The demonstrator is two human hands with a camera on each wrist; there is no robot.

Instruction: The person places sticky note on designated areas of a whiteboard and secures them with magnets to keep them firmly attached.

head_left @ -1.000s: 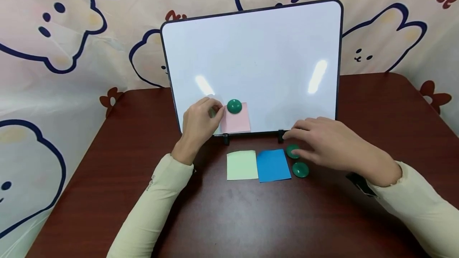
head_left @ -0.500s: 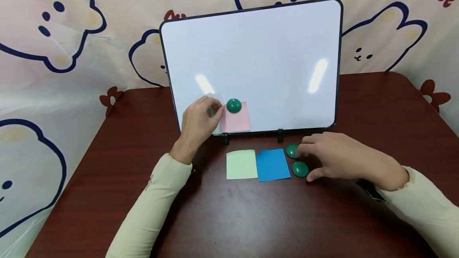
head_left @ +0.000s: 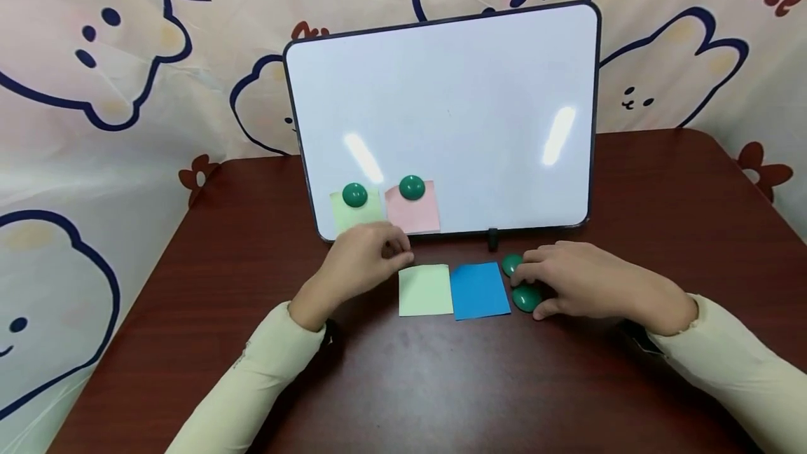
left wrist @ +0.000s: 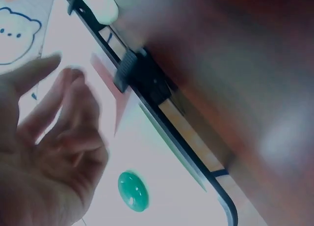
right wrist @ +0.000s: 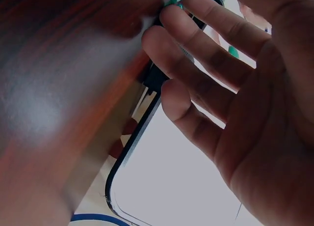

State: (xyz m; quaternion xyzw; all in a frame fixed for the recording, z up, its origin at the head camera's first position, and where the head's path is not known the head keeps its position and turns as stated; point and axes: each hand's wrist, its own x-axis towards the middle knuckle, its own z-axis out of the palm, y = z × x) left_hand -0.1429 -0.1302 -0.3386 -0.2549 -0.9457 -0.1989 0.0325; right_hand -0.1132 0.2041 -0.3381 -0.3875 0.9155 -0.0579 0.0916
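Note:
My left hand (head_left: pixel 362 258) hovers by the board's lower edge, just left of a pale green sticky note (head_left: pixel 425 291) on the table. Its fingers are loosely bent with nothing between them; the left wrist view confirms this. My right hand (head_left: pixel 583 282) is at two green round magnets, with fingers and thumb at opposite edges of the nearer magnet (head_left: pixel 525 298). The farther magnet (head_left: pixel 511 264) is partly covered by the fingers. A blue sticky note (head_left: pixel 480 291) lies beside the pale green one.
A whiteboard (head_left: pixel 466 111) stands on small black feet (head_left: pixel 493 239). On its lower left, a green note (head_left: pixel 343 214) and a pink note (head_left: pixel 412 214) each carry a green magnet (head_left: pixel 355 195). The dark wooden table (head_left: pixel 416 391) extends towards me.
My left hand has come down off the board, uncovering the green note and its magnet. My right hand has moved down from the board's foot to the magnets on the table.

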